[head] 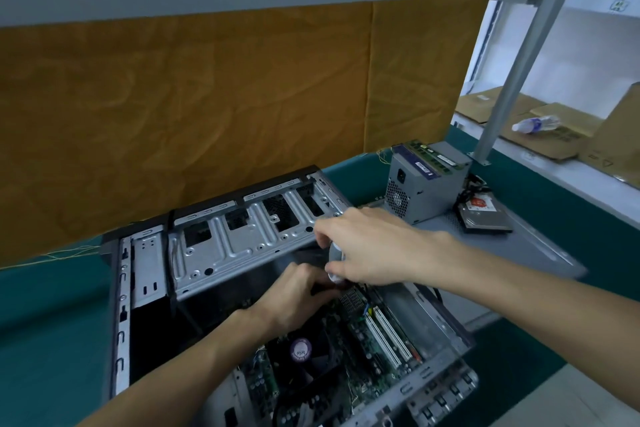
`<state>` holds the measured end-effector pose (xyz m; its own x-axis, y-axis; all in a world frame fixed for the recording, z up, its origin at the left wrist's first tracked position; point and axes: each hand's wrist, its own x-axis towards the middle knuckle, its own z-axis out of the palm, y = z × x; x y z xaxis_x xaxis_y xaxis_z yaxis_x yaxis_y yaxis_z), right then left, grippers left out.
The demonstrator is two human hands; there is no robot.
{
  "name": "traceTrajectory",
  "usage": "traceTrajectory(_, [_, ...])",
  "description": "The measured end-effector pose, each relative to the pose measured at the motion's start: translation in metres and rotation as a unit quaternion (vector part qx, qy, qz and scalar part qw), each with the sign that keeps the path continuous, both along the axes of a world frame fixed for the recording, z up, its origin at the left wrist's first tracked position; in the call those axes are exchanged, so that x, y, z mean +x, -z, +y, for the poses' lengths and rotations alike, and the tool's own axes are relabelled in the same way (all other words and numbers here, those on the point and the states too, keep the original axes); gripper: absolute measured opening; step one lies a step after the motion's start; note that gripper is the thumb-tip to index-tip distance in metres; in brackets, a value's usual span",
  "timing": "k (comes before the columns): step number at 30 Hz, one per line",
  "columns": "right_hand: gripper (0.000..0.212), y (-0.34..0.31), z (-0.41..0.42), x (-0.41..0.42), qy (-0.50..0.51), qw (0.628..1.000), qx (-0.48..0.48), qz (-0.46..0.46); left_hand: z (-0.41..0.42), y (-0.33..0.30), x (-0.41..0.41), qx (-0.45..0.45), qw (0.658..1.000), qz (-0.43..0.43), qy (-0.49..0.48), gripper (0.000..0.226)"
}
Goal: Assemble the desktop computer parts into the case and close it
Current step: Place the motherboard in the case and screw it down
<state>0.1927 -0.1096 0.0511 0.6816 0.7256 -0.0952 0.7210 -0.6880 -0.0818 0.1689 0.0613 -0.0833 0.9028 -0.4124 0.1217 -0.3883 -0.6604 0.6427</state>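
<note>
**Both hands deep in the open case, working at the drive cage**

The computer case lies on its side on the green tabletop, side panel off, with the motherboard and its CPU fan facing up. At the far side of the case the metal drive cage stands swung up on edge. The left hand reaches in just below the cage, fingers curled down toward something dark near the board; what it holds is hidden, so I cannot tell its grip for certain. The right hand hovers over the cage's right end, thumb and fingers pinched around a small pale grey object, possibly a connector or a tool handle; the blur leaves that unclear.

Still outside the case, to its far right, the power supply stands on the detached side panel, RAM sticks lying on top, and a hard drive rests just beside it.

The case is stiff sheet steel with sharp edges, best held by its frame rails. The board is fragile and should be touched only at connectors. The power supply looks heavy and rigid and calls for a whole-hand grip on its body; the RAM is light and best held by its edges.
</note>
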Motion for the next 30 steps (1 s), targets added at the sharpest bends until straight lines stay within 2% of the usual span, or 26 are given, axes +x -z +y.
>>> traceTrajectory(2, [0.029, 0.003, 0.001, -0.002, 0.009, 0.998, -0.003, -0.058, -0.001, 0.0, -0.001, 0.012, 1.0, -0.009, 0.016, 0.019])
traceTrajectory(7, [0.031, 0.006, -0.005, -0.003, 0.013, 0.999, 0.013, 0.045, -0.004, 0.001, 0.0, 0.019, 1.0, 0.0, 0.022, 0.018])
traceTrajectory(9, [0.031, 0.005, -0.004, -0.002, 0.008, 0.999, 0.02, 0.042, -0.004, 0.001, 0.0, 0.01, 1.0, 0.002, 0.017, 0.02])
traceTrajectory(14, [0.015, 0.01, 0.003, -0.002, -0.001, 1.0, 0.016, 0.008, -0.001, 0.001, -0.001, 0.006, 1.0, 0.016, 0.013, 0.02])
traceTrajectory(19, [0.027, 0.008, 0.003, -0.002, -0.009, 0.999, 0.002, -0.036, -0.001, 0.002, 0.0, 0.031, 0.999, 0.004, -0.021, 0.014])
traceTrajectory(23, [0.024, 0.002, 0.0, -0.003, -0.034, 0.999, -0.01, 0.009, -0.001, -0.005, -0.003, 0.056, 0.998, 0.007, -0.011, 0.012])
traceTrajectory(25, [0.023, 0.006, 0.002, -0.003, -0.034, 0.999, -0.016, -0.018, 0.004, -0.009, -0.008, 0.09, 0.996, 0.024, -0.006, 0.016])
traceTrajectory(28, [0.033, 0.009, 0.005, -0.002, -0.015, 0.997, -0.024, -0.071, 0.016, -0.015, -0.017, 0.161, 0.981, 0.104, -0.014, 0.041])
traceTrajectory(30, [0.033, 0.005, 0.007, 0.001, -0.012, 0.998, -0.026, -0.053, 0.021, -0.021, -0.02, 0.197, 0.97, 0.142, -0.006, 0.052])
